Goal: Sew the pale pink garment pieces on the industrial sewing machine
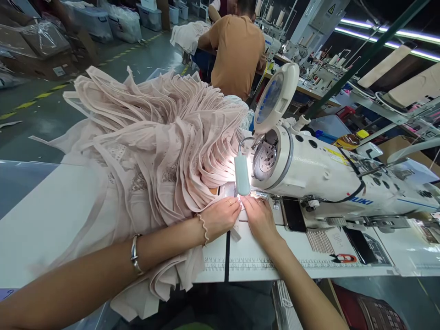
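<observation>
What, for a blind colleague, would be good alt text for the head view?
Someone's left hand and right hand are close together at a white sewing machine, beside a big heap of pale fabric. Beyond, a person in brown faces away.

This is a garment sewing workshop. A white industrial sewing machine stands at a worktop with a ruler scale along its edge, and lace-trimmed pale pink fabric pieces lie heaped beside it. Large thread cones rise at the right. Behind, a person in a brown shirt sits near more machines; storage bins and a yellow-marked floor fill the left.
</observation>
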A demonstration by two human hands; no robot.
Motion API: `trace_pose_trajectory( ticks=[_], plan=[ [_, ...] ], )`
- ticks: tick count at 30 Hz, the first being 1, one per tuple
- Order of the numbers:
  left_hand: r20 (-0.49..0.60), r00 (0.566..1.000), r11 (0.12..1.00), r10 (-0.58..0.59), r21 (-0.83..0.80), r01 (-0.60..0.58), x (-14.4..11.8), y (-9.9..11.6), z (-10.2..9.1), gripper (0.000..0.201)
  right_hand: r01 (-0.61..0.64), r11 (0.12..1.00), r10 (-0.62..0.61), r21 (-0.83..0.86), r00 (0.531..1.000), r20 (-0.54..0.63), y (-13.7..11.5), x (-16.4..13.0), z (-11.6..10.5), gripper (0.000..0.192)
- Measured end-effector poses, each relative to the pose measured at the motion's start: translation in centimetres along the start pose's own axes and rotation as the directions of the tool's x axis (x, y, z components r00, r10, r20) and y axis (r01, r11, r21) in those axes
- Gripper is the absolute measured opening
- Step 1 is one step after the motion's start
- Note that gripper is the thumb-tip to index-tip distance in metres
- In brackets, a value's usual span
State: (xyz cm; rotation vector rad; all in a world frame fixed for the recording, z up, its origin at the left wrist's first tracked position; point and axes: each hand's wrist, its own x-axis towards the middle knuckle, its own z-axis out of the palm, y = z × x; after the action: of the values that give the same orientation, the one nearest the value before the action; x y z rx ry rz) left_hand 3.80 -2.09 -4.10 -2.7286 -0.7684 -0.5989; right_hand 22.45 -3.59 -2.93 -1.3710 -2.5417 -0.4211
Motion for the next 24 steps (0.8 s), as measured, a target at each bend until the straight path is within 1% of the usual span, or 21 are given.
trace_pose_trajectory(
  ticks=[3, 5, 8, 14, 19, 24],
  plan=[
    [-0.012, 1.000, 0.999, -0.018, 0.043, 0.018, 0.0, 0.4, 0.4, 0.032, -0.038, 0.999, 0.037, 0.032, 0.999, 0.033, 0.3, 0.1, 0.1, 0.042],
    [-0.033, 0.999, 0.998, -0.014, 0.066, 0.016, 0.1, 0.6, 0.5, 0.034, -0.066, 0.996, 0.064, 0.062, 0.997, 0.033, 0.2, 0.0, 0.2, 0.044],
    [-0.036, 0.999, 0.998, 0.004, 0.064, -0.002, 0.1, 0.6, 0.7, 0.034, -0.097, 0.991, 0.095, 0.094, 0.995, 0.021, 0.1, -0.1, 0.6, 0.044],
    [0.013, 1.000, 1.000, -0.018, -0.006, 0.019, 0.0, 0.4, 0.6, 0.035, -0.147, 0.985, 0.143, 0.095, 0.989, 0.041, 0.0, -0.3, 1.0, 0.047],
    [-0.005, 1.000, 1.000, -0.022, -0.002, 0.022, 0.2, 0.2, 0.4, 0.033, -0.167, 0.980, 0.160, 0.110, 0.985, 0.070, 0.1, -0.2, 1.1, 0.050],
    [0.055, 0.997, 0.999, -0.050, 0.001, 0.050, 0.5, -0.1, 0.1, 0.035, -0.172, 0.982, 0.167, 0.080, 0.984, 0.069, 0.2, -0.2, 1.1, 0.050]
  ],
)
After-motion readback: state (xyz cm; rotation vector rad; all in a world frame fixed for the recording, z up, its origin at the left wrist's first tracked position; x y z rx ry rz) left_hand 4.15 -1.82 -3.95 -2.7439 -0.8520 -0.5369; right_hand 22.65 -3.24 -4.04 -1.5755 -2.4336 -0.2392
